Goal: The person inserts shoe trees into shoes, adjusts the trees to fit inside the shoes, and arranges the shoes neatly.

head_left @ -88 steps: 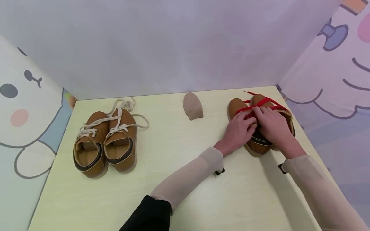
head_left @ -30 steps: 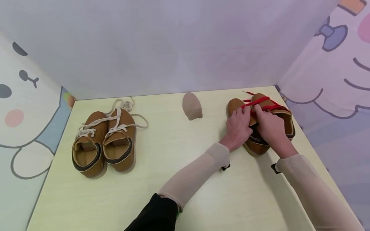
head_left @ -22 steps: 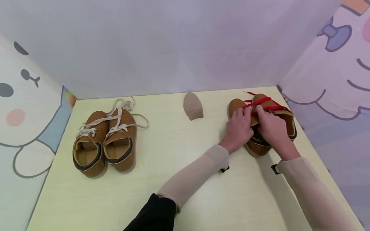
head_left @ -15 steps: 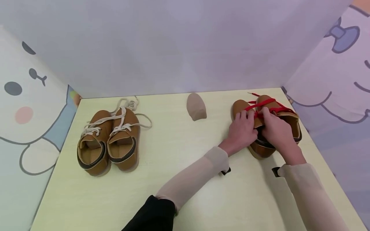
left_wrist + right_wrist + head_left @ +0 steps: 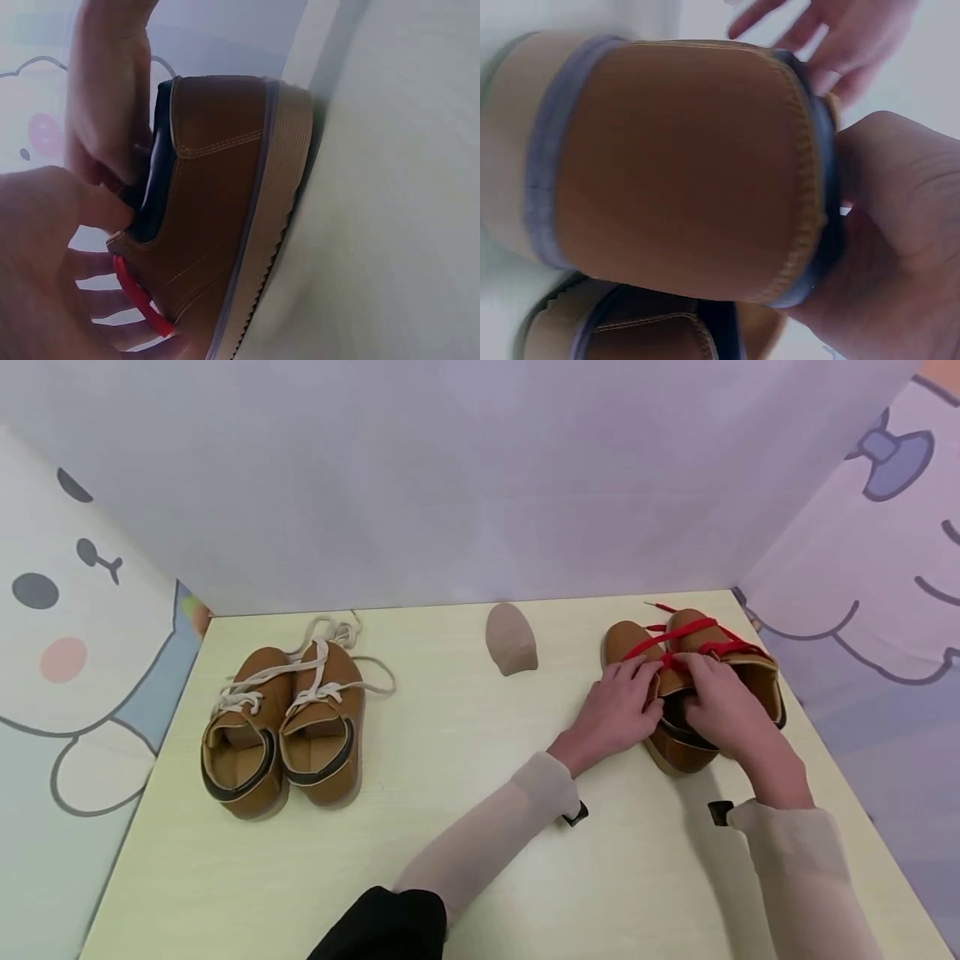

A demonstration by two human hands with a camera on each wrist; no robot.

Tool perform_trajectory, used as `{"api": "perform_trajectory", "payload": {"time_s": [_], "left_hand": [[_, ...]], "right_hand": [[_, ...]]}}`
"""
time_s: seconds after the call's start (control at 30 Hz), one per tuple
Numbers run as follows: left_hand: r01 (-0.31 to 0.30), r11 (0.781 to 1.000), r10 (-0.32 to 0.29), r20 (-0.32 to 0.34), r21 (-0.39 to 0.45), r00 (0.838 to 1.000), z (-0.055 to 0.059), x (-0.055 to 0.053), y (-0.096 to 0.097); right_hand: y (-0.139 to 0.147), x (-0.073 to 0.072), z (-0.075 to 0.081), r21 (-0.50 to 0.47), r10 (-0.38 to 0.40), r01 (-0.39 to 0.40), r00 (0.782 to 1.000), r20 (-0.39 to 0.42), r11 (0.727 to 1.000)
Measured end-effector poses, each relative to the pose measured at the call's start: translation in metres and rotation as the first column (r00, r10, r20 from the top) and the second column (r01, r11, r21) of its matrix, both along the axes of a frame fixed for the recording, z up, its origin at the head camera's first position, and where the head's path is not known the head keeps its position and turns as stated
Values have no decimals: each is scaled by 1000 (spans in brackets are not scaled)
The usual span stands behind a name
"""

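Both hands are at the left shoe (image 5: 678,753) of a brown pair with red laces (image 5: 686,631), toes pointing away, at the table's right end. The left hand (image 5: 611,714) pinches the collar flap's left side. In the left wrist view its thumb (image 5: 105,210) touches the collar corner while its fingers lie along the red lace. My right hand (image 5: 723,706) grips the opposite side, thumb down in the opening, fingers over the lacing. The right wrist view shows the shoe's heel (image 5: 675,165) close up. Its mate (image 5: 761,681) stands beside it, partly hidden by the right hand.
A second brown pair with loose cream laces (image 5: 315,689) stands on the left of the pale table (image 5: 435,760). Near the back edge, between the pairs, lies a flat beige rounded patch (image 5: 512,639). Printed walls enclose the back and sides.
The left hand's fingers have drawn back slightly and lie lower on the flap. The right forearm has swung a little to the right. The shoes have stayed put, apart from slight camera motion.
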State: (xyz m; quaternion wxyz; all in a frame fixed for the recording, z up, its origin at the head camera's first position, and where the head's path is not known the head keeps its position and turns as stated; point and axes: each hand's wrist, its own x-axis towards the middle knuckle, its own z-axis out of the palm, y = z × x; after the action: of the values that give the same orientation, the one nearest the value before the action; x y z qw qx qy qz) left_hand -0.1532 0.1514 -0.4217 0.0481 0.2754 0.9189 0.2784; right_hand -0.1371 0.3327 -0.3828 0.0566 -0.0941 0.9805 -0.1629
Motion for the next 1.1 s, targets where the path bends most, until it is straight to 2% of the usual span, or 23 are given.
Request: {"api": "perform_trajectory", "payload": {"time_s": [0.23,0.43,0.73,0.93,1.1], "left_hand": [[-22,998,25,-47,58,999,-7,10,1],[-36,996,42,-73,87,996,-7,17,-5],[-93,989,92,12,119,996,-12,28,-22],[-156,977,150,50,145,987,-15,32,-34],[-203,962,183,119,182,976,-16,32,-42]], "right_hand": [[-12,-2,17,-74,17,-25,994,-109,997],[-24,-12,26,-104,28,-39,994,-108,994],[-40,-28,27,-94,59,-63,997,-43,994],[-57,-39,25,-74,107,-110,993,-46,991],[-74,-48,19,-109,148,-149,989,-15,983]]}}
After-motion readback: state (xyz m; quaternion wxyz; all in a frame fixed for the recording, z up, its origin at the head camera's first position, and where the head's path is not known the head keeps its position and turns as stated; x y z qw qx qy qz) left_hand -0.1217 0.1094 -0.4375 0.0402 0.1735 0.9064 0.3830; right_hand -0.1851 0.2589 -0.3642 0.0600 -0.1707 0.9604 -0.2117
